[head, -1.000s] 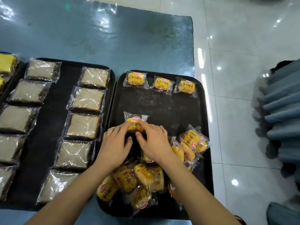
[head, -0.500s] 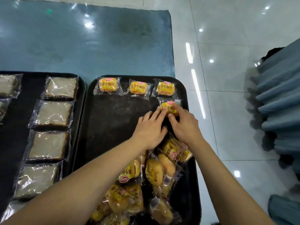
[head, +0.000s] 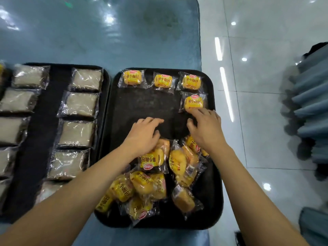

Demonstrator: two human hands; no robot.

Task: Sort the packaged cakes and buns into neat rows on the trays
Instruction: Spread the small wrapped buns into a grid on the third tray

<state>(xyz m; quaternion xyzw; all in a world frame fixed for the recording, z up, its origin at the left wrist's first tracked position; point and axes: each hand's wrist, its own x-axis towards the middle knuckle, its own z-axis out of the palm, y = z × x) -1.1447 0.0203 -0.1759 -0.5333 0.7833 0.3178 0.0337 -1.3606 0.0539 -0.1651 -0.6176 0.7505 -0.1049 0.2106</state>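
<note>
On the right black tray (head: 145, 103) three yellow packaged buns (head: 163, 80) lie in a row along the far edge. A fourth bun (head: 193, 102) sits just below the rightmost one. My right hand (head: 205, 128) is open, its fingertips at that bun's near edge. My left hand (head: 143, 134) hovers open over the tray's middle, above a loose pile of several yellow buns (head: 150, 183) at the near end. The left black tray (head: 53, 107) holds pale wrapped cakes (head: 79, 103) in two columns.
Both trays rest on a blue-grey table (head: 106, 32) whose right edge runs just past the right tray. Beyond it is glossy white tiled floor (head: 257, 86). Stacked grey-blue chairs (head: 312, 103) stand at the far right.
Both hands carried a bun to the spot under the rightmost bun and let go. The left hand has pulled back toward the tray's middle; the right stays at the bun's edge.
</note>
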